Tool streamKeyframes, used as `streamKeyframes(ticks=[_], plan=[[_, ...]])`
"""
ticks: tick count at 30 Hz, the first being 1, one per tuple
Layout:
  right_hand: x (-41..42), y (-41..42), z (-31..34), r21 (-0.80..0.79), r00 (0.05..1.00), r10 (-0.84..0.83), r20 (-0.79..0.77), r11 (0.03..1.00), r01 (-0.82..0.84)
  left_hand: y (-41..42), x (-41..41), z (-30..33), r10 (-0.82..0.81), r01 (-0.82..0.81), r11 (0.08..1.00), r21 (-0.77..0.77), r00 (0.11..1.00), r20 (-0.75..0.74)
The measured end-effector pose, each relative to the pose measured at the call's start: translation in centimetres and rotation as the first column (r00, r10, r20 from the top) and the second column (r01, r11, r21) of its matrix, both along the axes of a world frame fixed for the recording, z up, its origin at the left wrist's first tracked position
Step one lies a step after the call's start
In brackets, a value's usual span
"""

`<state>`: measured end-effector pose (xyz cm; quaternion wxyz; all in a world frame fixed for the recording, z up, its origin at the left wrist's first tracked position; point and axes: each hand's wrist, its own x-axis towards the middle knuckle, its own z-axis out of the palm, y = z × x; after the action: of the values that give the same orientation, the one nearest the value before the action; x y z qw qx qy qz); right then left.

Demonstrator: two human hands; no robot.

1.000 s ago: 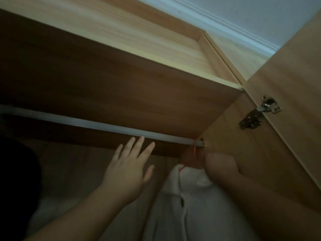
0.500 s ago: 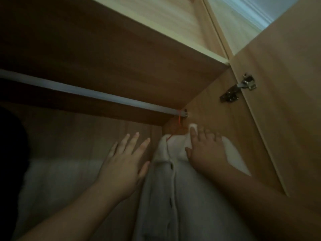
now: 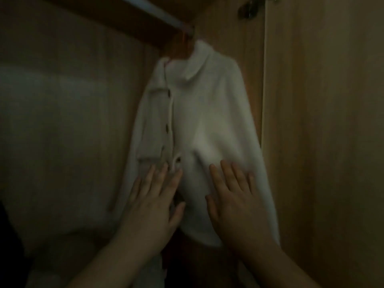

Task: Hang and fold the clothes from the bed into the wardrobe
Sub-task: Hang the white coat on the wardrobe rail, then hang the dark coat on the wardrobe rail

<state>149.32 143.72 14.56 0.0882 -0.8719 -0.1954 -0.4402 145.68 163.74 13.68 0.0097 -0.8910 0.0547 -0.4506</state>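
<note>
In the lower middle of the frame, the left hand (image 3: 154,201) lies flat with its fingers spread against the front of a white button-up cardigan (image 3: 207,129), its fingertips just below the lowest button by the placket. Beside it to the right, the right hand (image 3: 234,199) is also flat and spread, palm down on the cardigan's right panel, where the fabric bunches into a soft fold just above the fingertips. Neither hand pinches or curls round the cloth.

The cardigan hangs in the middle of the frame from an orange hanger (image 3: 182,45), whose hook reaches a pale metal rail (image 3: 153,9) at the top centre. The wardrobe's wooden side panel (image 3: 324,121) fills the right of the frame; a metal hinge (image 3: 248,9) shows at its upper edge. The left is dim and blurred.
</note>
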Motion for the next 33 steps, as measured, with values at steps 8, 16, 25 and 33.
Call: streamKeyframes(ticks=[8,16,25,33], plan=[[-9.8,-9.5,-10.7,-0.026,0.957,0.024,-0.288,0.999,-0.033,-10.3,-8.7,-10.0,-0.047,0.024,0.995,-0.099,0.97,-0.239],[-22.6,-27.2,-21.0,-0.025,0.89,-0.089,-0.448,0.996,0.087,-27.2,-19.0,-20.8,-0.171,0.07,0.969,-0.235,0.881,-0.441],[-36.6,-45.4,-28.9,-0.011,0.713,-0.355,-0.604,0.899,0.438,-46.3,-27.1,-27.6,-0.457,0.403,0.886,-0.232,0.663,-0.594],[-43.7,-53.6,-33.1,-0.006,0.55,-0.502,-0.667,0.742,0.671,-57.7,-29.2,-32.1,-0.502,0.593,0.79,-0.157,0.477,-0.721]])
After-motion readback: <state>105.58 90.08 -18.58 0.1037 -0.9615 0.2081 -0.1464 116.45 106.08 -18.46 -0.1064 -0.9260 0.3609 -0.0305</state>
